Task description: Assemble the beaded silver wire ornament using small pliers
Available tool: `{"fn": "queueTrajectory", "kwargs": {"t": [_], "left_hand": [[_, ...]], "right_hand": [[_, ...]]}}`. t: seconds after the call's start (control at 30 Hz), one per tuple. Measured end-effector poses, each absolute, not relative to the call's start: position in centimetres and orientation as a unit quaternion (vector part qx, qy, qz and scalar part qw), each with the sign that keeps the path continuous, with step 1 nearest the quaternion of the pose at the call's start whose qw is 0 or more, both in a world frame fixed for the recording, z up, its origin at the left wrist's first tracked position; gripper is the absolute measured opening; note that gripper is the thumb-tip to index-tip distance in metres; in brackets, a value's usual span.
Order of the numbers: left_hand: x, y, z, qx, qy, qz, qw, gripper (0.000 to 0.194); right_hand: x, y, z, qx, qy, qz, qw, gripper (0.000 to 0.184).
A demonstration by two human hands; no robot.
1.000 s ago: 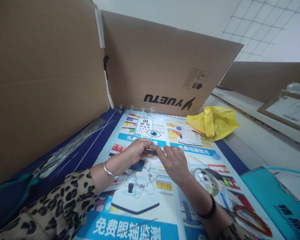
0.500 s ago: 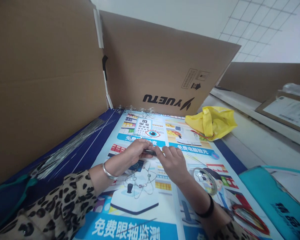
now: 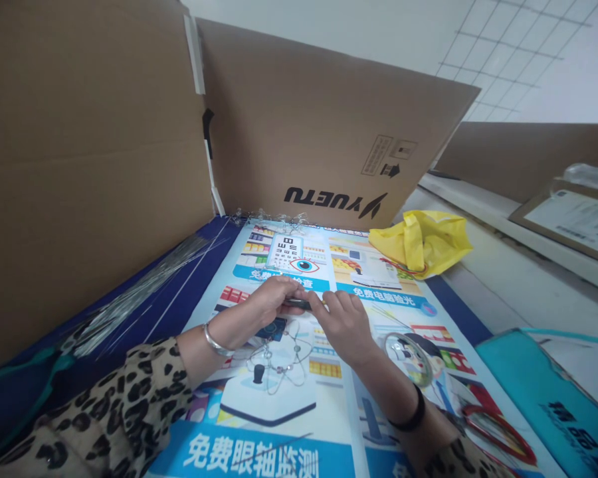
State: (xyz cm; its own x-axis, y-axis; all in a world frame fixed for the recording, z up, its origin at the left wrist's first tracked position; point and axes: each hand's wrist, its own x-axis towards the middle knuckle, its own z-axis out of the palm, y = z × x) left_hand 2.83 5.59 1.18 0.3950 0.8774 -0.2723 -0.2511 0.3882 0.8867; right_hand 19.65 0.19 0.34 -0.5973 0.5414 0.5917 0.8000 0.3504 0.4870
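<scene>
My left hand (image 3: 272, 302) and my right hand (image 3: 346, 322) meet over a printed poster (image 3: 289, 411) on the table. Both are closed on a thin dark rod-like tool (image 3: 299, 304) held level between their fingertips. Just below the hands lies a looped piece of thin wire with small beads (image 3: 279, 358). My left wrist wears a silver bangle, my right a dark band.
Tall cardboard sheets (image 3: 323, 126) wall the left and back. A bundle of thin metal wires (image 3: 139, 292) lies at the left. A yellow plastic bag (image 3: 421, 242) sits at the back right, a round clear lens (image 3: 408, 348) and red-handled pliers (image 3: 498, 431) at the right.
</scene>
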Motion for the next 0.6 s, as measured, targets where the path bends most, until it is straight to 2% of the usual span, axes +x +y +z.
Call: {"fn": "queueTrajectory", "kwargs": {"t": [0.4,0.6], "left_hand": [[2.82,5.67,1.10,0.422,0.396,0.374,0.725,0.002],[2.66,5.52,1.27,0.449,0.394,0.379,0.706,0.008]], "right_hand": [[19.59,0.14,0.40,-0.420,-0.811,-0.373,0.165,0.020],[19.55,0.23,0.39,-0.437,-0.813,-0.354,0.149,0.015]]}}
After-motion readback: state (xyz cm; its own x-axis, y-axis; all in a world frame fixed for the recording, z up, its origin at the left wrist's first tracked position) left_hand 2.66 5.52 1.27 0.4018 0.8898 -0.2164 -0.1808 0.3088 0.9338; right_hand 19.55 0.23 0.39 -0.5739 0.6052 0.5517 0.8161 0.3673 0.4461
